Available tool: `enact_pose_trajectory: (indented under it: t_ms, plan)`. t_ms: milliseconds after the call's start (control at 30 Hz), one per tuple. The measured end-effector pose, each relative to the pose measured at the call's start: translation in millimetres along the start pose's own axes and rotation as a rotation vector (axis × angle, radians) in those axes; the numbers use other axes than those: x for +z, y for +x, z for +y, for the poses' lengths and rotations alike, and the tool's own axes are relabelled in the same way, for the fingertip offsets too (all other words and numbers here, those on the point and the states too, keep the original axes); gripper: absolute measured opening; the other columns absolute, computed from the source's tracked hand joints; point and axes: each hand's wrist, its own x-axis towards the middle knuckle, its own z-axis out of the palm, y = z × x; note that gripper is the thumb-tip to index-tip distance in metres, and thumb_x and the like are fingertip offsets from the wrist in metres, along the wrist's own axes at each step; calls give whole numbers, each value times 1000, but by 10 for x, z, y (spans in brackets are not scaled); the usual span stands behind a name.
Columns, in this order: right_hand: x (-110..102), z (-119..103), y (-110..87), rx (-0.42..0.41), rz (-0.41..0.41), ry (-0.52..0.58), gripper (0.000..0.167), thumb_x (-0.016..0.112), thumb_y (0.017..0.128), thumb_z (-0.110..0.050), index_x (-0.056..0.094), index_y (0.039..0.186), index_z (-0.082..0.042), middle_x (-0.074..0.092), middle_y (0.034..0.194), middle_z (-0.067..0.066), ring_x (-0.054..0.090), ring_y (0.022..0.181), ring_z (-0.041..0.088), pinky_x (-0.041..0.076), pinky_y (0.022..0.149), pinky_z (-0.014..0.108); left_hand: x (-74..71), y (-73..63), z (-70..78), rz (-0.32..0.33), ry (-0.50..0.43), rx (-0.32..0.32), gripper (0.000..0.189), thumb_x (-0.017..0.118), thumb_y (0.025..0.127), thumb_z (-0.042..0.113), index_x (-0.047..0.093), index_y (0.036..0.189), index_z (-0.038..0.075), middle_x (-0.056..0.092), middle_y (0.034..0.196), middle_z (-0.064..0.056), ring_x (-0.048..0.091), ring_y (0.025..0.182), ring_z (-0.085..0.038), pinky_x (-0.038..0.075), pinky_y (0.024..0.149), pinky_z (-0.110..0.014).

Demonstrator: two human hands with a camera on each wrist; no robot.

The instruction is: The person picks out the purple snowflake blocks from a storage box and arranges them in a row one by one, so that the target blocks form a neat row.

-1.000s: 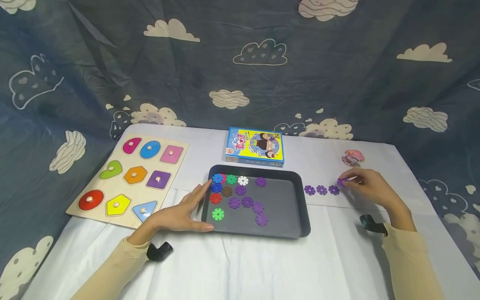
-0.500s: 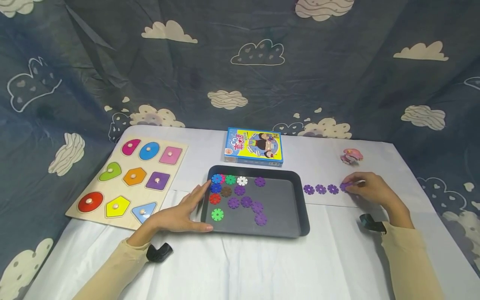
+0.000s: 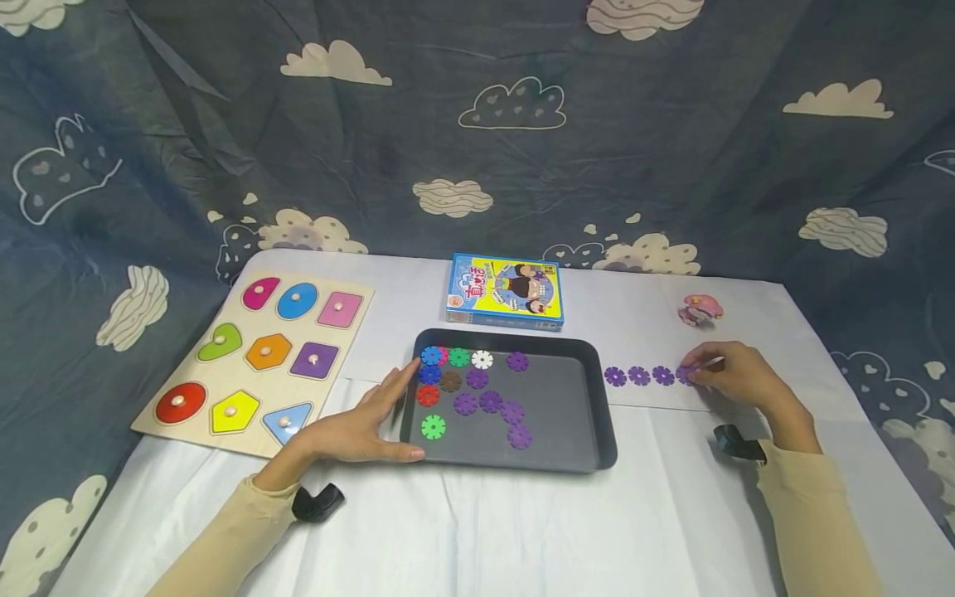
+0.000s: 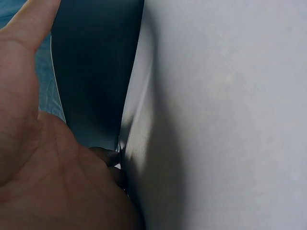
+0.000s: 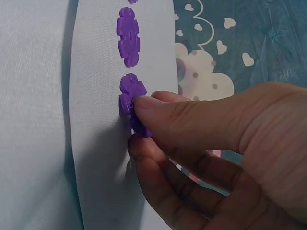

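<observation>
My right hand point(image 3: 734, 377) is at the right end of a row of purple notched plastic discs on the white cloth. In the right wrist view, its thumb and fingertips pinch a purple notched disc point(image 5: 130, 86), which lies in line with a neighbouring disc point(image 5: 128, 38). The thumb covers part of the pinched one. My left hand point(image 3: 358, 427) rests with spread fingers along the left side of a dark grey tray point(image 3: 567, 423), fingertips and thumb at its rim. Several discs lie in the tray: purple ones spread about the middle, and blue, red, green, brown and white ones toward the left.
Left of the tray lies a wooden shape puzzle board point(image 3: 249, 365) with knobbed pieces. Behind the tray is a blue and yellow box point(image 3: 505, 292). A small pink toy point(image 3: 701, 309) stands beyond the right hand. A dark cloud-patterned cloth point(image 3: 477, 149) hangs behind the table.
My right hand has lowered slightly, bringing the pinched purple disc down into line with the row's right end. The left hand has stayed at the tray.
</observation>
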Motion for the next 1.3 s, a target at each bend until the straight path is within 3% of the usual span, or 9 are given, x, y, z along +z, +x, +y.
enact_pose_trajectory:
  t_ms: [567,900,1100,1300]
  plan:
    - [36,18,23,30,5,-1,31,70,93,-11,65,121,2,64,119,28,57,113,51,53,92,60,0,5,-1,3,8,1,122,81,78,55,-10,159,41,-10,169,-8,-13,155,-34,7,119,-70]
    - [18,-101,-1,-11,25,-20,33,70,94,-17,65,120,2,64,119,28,59,111,50,52,92,61,15,-6,-17,6,1,0,122,81,79,54,-10,159,40,-10,169,-8,-13,155,-34,7,119,-69]
    - [13,-288,-36,-85,75,-39,33,71,93,-18,65,119,2,66,118,29,63,105,46,56,85,56,14,-14,-19,8,7,-7,121,80,79,55,-10,159,41,-10,169,-8,-12,155,-34,9,118,-70]
    - [-23,-588,-101,-265,133,-43,29,75,89,-11,68,113,4,70,108,24,69,93,39,60,77,49,2,-3,-6,6,6,-4,121,80,79,55,-10,159,41,-11,169,-10,-12,155,-35,9,118,-70]
